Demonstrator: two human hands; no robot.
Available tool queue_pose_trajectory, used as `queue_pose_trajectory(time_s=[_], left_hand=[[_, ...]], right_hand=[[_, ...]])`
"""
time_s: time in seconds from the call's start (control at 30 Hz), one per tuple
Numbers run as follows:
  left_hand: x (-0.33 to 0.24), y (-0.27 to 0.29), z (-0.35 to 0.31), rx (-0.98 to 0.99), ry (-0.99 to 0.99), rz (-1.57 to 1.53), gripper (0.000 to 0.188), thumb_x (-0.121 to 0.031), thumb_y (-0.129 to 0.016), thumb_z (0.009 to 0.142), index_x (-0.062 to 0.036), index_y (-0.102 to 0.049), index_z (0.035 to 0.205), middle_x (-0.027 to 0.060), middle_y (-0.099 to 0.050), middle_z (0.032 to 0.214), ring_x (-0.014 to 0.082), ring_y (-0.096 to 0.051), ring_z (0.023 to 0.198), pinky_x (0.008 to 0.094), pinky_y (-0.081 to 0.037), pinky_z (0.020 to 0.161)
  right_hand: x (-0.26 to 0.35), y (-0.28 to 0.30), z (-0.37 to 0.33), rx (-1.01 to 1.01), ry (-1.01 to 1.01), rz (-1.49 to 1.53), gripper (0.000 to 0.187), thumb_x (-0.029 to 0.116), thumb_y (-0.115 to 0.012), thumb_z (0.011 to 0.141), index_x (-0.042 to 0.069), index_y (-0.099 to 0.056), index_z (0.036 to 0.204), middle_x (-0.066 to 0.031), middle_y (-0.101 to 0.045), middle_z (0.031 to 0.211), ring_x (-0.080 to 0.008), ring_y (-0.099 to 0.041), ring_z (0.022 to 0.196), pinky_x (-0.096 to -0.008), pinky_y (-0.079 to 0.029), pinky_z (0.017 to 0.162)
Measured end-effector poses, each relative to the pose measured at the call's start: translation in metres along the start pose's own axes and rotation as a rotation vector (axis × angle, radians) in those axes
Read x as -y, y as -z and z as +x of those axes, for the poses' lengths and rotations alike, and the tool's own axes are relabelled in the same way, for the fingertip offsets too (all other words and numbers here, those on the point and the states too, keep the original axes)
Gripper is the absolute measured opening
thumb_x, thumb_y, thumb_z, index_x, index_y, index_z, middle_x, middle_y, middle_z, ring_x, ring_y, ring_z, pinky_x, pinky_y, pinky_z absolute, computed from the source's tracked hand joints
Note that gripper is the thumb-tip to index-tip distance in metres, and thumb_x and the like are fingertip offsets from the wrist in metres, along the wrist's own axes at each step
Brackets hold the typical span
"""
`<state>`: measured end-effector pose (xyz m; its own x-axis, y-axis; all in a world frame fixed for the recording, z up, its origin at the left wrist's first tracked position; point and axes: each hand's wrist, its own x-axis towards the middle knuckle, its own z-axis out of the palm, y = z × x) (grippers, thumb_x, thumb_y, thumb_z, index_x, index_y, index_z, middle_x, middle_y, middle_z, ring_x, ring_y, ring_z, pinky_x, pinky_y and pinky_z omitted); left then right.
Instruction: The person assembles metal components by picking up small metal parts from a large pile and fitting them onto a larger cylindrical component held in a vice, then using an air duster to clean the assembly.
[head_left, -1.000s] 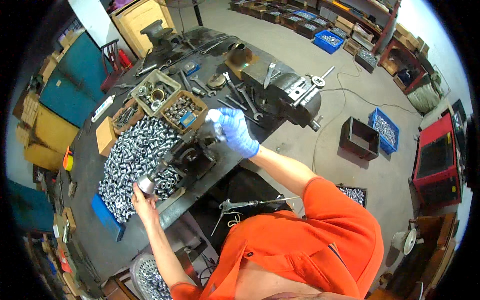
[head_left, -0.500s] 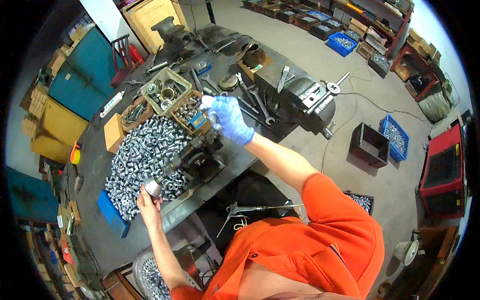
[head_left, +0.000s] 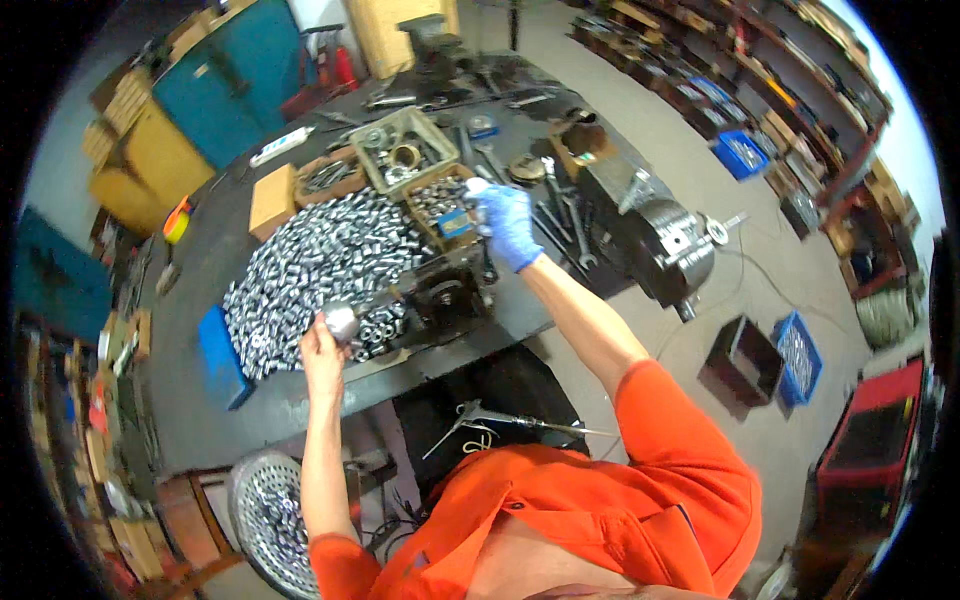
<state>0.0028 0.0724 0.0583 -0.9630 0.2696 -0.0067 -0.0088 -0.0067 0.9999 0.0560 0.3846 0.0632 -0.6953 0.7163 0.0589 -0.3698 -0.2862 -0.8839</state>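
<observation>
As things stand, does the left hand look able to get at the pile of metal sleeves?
Probably yes: the left hand is beside the pile of metal sleeves, and nothing seems to block the way. It appears to hold a silver knob, though, and would likely have to let go first.

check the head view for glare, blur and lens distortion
Head view: glints on the metal parts and the knob; head view: the far shelves look soft; head view: black corners, edges bending toward the rim.
</observation>
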Motion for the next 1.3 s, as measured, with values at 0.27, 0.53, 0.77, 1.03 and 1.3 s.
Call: queue_pose_trajectory(time_s=[0.27, 0.53, 0.77, 1.03, 1.3], left_hand=[[-0.013, 0.008, -0.011, 0.071, 0.03, 0.067, 0.036, -0.034, -0.043, 0.093, -0.0029, -0.058, 0.08, -0.0025, -0.046, 0.054, 0.0042, -0.038, 0.042, 0.0197, -0.028, 0.039], [0.005, 0.046, -0.031, 0.275, 0.085, -0.26, 0.023, -0.015, -0.06, 0.083, 0.0015, -0.056, 0.098, 0.0114, -0.062, 0.082, 0.0157, -0.059, 0.061, 0.0295, -0.048, 0.061], [0.038, 0.063, -0.096, 0.324, 0.244, -0.561, 0.027, -0.011, -0.055, 0.084, 0.0012, -0.053, 0.108, 0.0177, -0.062, 0.087, 0.0254, -0.064, 0.076, 0.0356, -0.052, 0.073], [0.06, 0.08, -0.128, 0.334, 0.295, -0.717, 0.027, -0.011, -0.051, 0.087, 0.0025, -0.052, 0.11, 0.0198, -0.062, 0.09, 0.0282, -0.064, 0.083, 0.0386, -0.051, 0.078], [0.062, 0.076, -0.13, 0.369, 0.285, -0.646, 0.031, -0.015, -0.049, 0.089, 0.0025, -0.049, 0.114, 0.0209, -0.061, 0.094, 0.0284, -0.063, 0.087, 0.0427, -0.049, 0.083]], right_hand=[[0.053, 0.025, -0.093, 0.06, -0.049, 0.062, 0.026, 0.024, -0.06, 0.084, -0.002, -0.061, 0.084, 0.0049, -0.038, 0.051, -0.004, -0.033, 0.041, -0.0196, -0.026, 0.036], [0.018, 0.068, -0.173, 0.223, 0.081, -0.654, 0.033, 0.016, -0.073, 0.071, -0.002, -0.063, 0.097, -0.0013, -0.062, 0.08, -0.0053, -0.053, 0.07, -0.0194, -0.044, 0.064], [-0.092, 0.053, -0.26, 0.988, -0.269, -1.546, 0.063, 0.049, -0.064, 0.065, 0.0, -0.056, 0.104, -0.0221, -0.061, 0.093, -0.0326, -0.06, 0.088, -0.0386, -0.046, 0.079], [-0.107, 0.067, -0.244, 0.939, -1.004, -0.416, 0.028, 0.024, -0.06, 0.081, 0.001, -0.063, 0.095, -0.0001, -0.056, 0.066, -0.0053, -0.05, 0.054, -0.0206, -0.043, 0.05], [0.017, 0.076, -0.221, 0.69, -0.814, -0.261, 0.04, 0.033, -0.061, 0.077, 0.001, -0.058, 0.1, -0.0039, -0.054, 0.063, -0.0075, -0.048, 0.045, -0.0203, -0.036, 0.038]])
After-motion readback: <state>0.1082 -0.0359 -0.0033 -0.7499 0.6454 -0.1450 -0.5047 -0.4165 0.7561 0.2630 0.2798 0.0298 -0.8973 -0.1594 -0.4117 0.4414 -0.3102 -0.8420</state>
